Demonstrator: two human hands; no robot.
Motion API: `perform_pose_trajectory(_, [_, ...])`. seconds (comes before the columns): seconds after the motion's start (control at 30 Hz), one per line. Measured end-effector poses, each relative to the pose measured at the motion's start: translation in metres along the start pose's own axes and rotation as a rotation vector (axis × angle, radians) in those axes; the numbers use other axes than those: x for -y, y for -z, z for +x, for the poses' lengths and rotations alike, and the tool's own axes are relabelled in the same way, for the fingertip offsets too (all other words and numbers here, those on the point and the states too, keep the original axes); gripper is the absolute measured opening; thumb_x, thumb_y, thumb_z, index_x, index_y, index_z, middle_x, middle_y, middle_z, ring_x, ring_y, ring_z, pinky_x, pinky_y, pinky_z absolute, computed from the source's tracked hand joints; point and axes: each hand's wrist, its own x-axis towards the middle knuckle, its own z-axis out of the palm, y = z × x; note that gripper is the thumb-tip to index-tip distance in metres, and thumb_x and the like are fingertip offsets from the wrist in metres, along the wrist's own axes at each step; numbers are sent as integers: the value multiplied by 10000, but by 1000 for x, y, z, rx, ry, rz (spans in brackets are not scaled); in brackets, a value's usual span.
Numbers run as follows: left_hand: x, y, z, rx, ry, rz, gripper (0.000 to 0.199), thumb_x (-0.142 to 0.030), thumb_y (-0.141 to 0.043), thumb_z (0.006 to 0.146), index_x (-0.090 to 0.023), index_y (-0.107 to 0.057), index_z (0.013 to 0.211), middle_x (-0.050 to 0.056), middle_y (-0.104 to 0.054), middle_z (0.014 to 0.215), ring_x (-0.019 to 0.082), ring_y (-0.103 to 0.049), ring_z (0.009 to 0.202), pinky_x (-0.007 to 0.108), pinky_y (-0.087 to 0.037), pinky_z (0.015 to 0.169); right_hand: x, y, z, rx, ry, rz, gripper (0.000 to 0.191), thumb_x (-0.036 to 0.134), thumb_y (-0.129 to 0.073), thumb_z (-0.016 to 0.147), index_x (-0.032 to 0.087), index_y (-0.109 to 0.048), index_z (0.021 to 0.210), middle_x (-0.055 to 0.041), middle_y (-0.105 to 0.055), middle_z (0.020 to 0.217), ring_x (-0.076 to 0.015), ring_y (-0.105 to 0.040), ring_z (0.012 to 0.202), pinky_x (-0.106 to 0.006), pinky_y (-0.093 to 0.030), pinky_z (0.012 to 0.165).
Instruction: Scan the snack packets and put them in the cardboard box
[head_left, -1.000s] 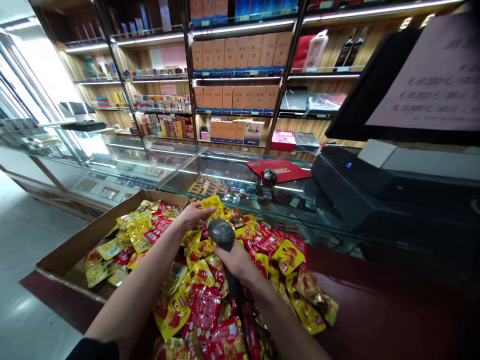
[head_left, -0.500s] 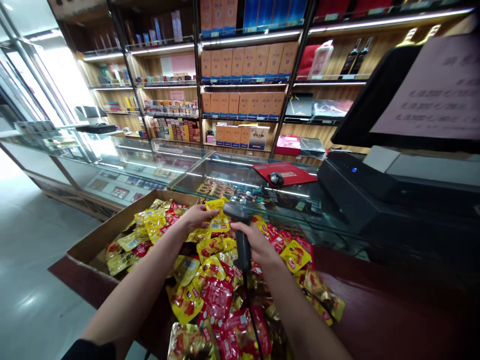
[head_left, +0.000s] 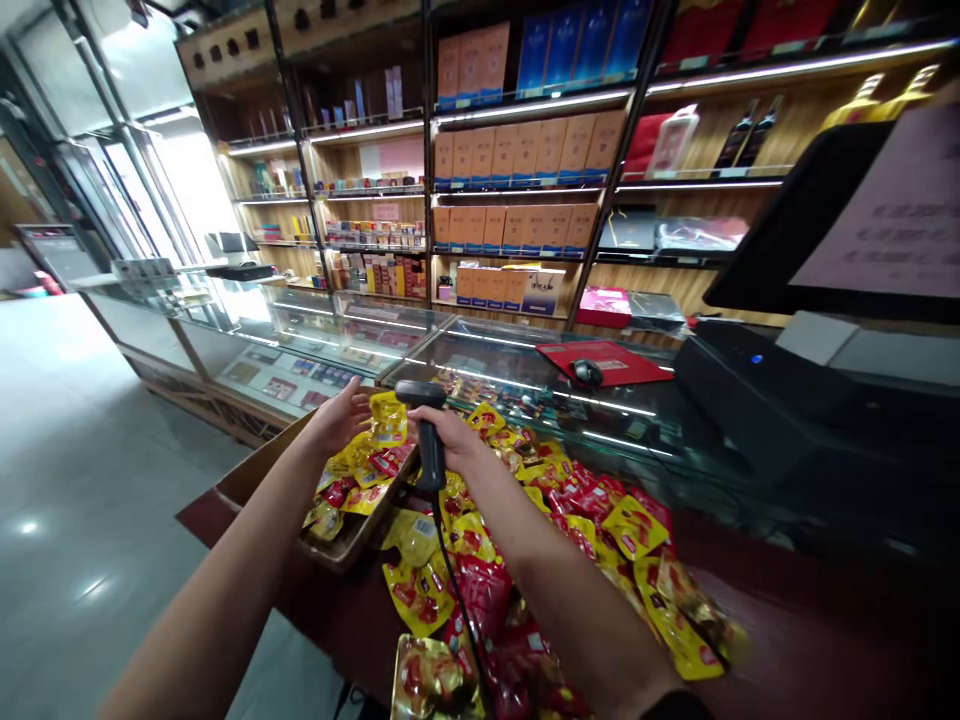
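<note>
My right hand (head_left: 450, 437) is closed round the grip of a black handheld barcode scanner (head_left: 429, 450), its cord trailing down over the packets. Over the cardboard box (head_left: 349, 555), my left hand (head_left: 335, 422) has its fingers apart. A yellow snack packet (head_left: 388, 420) is just beside those fingertips, below the scanner head; whether they touch it I cannot tell. Yellow and red packets lie in the box. To its right, a heap of loose yellow and red snack packets (head_left: 484, 590) spreads across the dark red tabletop (head_left: 787, 610).
Behind the heap runs a glass display counter (head_left: 480, 350) with a red mat (head_left: 630, 365) and a computer mouse (head_left: 586, 372). A black screen terminal (head_left: 750, 400) stands at the right. Shelves of boxes (head_left: 517, 230) and bottles line the wall.
My left hand has moved left from the heap to over the box, and its fingers have opened from the yellow packet. The scanner in my right hand has shifted left too. The view has turned left.
</note>
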Motion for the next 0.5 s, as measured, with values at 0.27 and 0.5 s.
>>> perform_pose_trajectory(0.27, [19, -7, 9, -11, -108, 68, 457, -521, -593, 790, -119, -645, 1000, 145, -631, 1102, 251, -556, 1096, 346, -422, 911, -4, 16, -17, -51, -20, -27, 106, 195, -684, 640, 137, -604, 678, 23, -549, 559, -71, -485, 496, -200, -451, 550])
perform_pose_trajectory(0.5, [58, -90, -12, 257, -27, 131, 423, -498, -628, 781, -134, -650, 995, 141, -642, 1105, 229, -582, 1050, 305, -444, 866, -1, 92, -71, -200, 79, -30, 157, 224, -704, 610, 136, -611, 701, 29, -553, 576, -71, -488, 508, -202, -446, 559])
